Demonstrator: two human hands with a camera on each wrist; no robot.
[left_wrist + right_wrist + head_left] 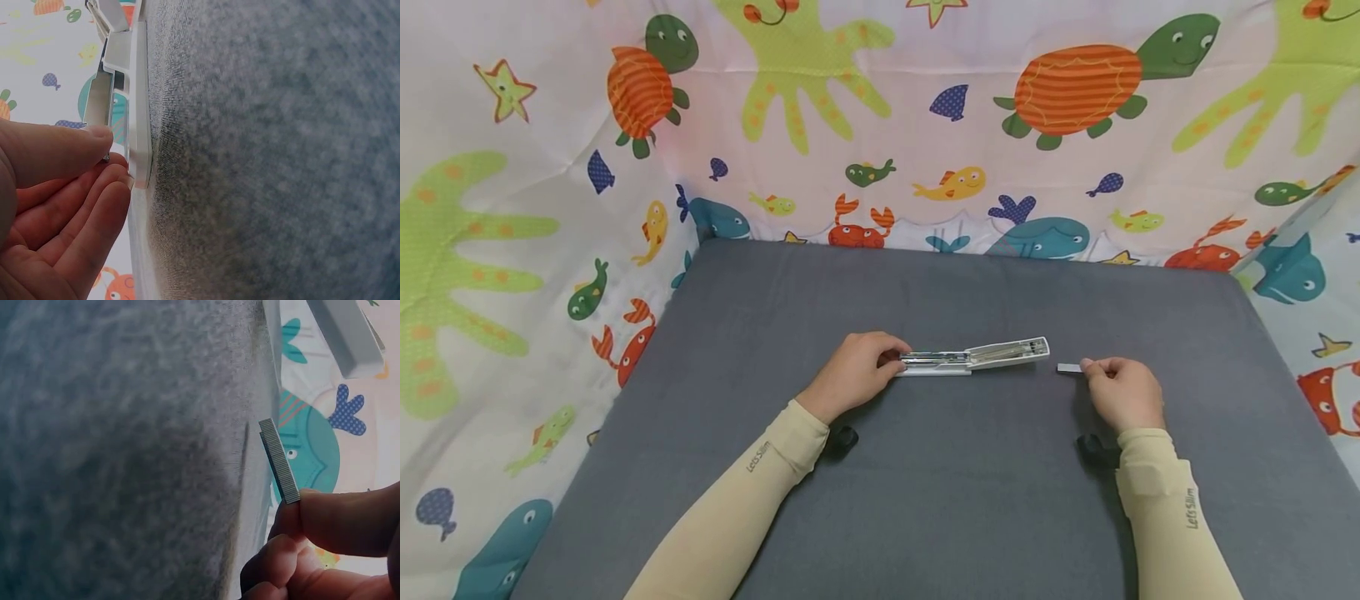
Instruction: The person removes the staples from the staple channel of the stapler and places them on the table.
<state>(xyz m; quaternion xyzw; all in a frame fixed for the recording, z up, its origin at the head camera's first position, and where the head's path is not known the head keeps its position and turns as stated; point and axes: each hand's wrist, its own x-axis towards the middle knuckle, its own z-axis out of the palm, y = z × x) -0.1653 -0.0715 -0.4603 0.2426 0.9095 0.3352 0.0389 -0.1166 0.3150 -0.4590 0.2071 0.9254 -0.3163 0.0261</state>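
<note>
A white stapler [934, 372] lies on the grey surface in the head view, its top cover [1009, 353] swung back to the right and its metal magazine exposed. My left hand [861, 371] is at the stapler's left end. In the left wrist view the thumb and a finger pinch the tip of the metal magazine [100, 103], above the white base [140, 119]. To the right of the stapler, my right hand [1123, 392] pinches one end of a strip of staples [279, 461] between thumb and finger. The strip's other end points left, apart from the stapler.
The grey cloth-covered table [970, 508] spreads around both hands. A white curtain [955, 175] printed with sea animals stands behind it and along both sides. Dark wrist-camera pieces [842, 442] sit below each wrist.
</note>
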